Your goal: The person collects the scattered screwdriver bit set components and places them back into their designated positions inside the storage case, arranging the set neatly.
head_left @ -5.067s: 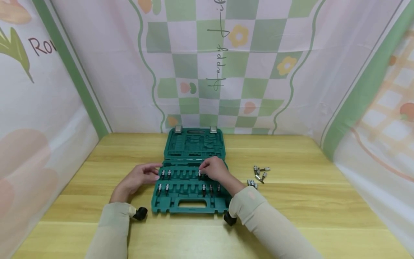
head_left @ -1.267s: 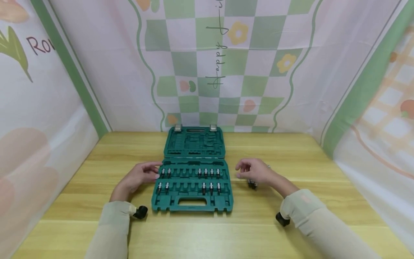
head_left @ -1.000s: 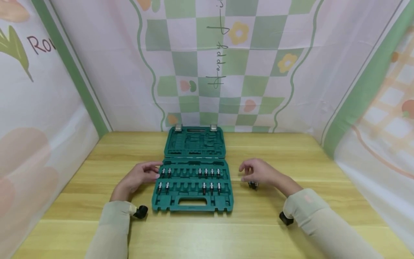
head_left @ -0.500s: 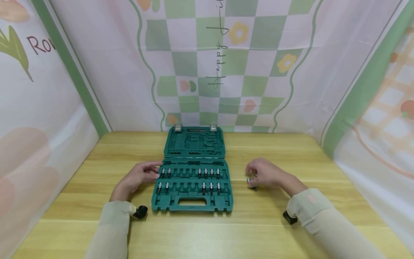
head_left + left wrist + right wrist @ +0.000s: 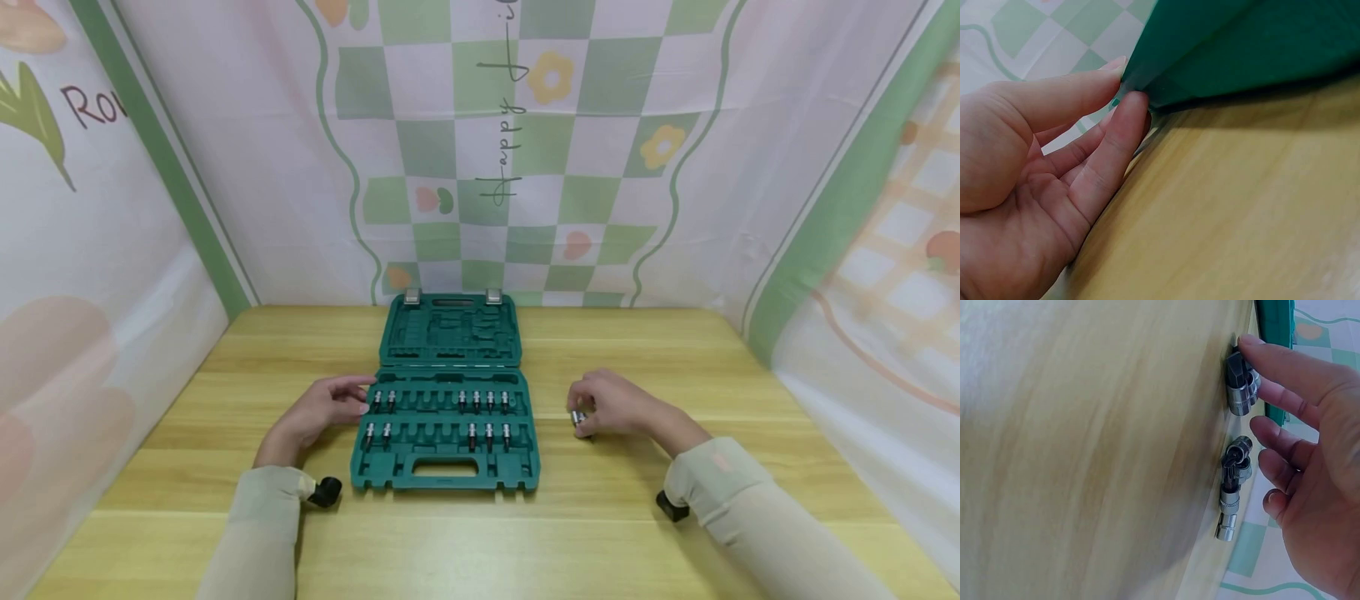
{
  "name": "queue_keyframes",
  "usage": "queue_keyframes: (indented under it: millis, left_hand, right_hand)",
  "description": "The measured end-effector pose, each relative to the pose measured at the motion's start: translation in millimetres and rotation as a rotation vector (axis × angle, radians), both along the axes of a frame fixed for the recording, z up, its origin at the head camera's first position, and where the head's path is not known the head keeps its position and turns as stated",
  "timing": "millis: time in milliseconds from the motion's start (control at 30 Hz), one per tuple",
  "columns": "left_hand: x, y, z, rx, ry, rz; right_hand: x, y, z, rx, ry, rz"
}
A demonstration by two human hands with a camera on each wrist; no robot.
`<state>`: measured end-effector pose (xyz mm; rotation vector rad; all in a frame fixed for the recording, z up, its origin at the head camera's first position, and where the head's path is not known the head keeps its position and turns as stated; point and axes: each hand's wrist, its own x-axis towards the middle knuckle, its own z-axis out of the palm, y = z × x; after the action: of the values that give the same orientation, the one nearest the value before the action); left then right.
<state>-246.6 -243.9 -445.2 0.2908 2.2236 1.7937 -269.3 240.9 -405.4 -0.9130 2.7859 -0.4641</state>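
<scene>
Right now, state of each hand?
Left hand: open, fingertips touching the green tool case edge.
Right hand: open, index fingertip touching a socket bit on the table.

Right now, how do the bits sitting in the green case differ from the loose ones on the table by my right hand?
The bits in the green case stand upright in two neat rows, apart from each other; the loose bits lie on their sides in a jumbled cluster on the wooden table. No hand touches the cased ones, though the left hand rests at the case's edge; the right hand has a fingertip on one loose bit. Both are small, silvery metal pieces.
</scene>
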Motion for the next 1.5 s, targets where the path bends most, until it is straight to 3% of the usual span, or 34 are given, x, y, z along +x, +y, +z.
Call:
queue_keyframes:
  millis: [567, 867, 1033, 1267, 1500]
  left_hand:
    - [-1.0, 0, 0.0, -0.017, -0.002, 0.005]
    - [0.0, 1, 0.2, -0.011, 0.002, 0.001]
    - [-0.1, 0, -0.6, -0.008, -0.005, 0.012]
    - [-0.6, -1, -2.6, 0.002, 0.012, -0.013]
    - [-1.1, 0, -3.0, 0.001, -0.003, 0.015]
  right_hand:
    - [1.5, -12, -3.5, -0.047, 0.04, -0.05]
    - [1.9, -16, -2.7, -0.115, 0.009, -0.121]
    - [0.5, -19, -2.0, -0.164, 0.057, -0.149]
    - [1.9, -27, -4.6, -0.272, 0.101, -0.246]
    - [2.1, -38, -2.2, -0.346, 0.129, -0.339]
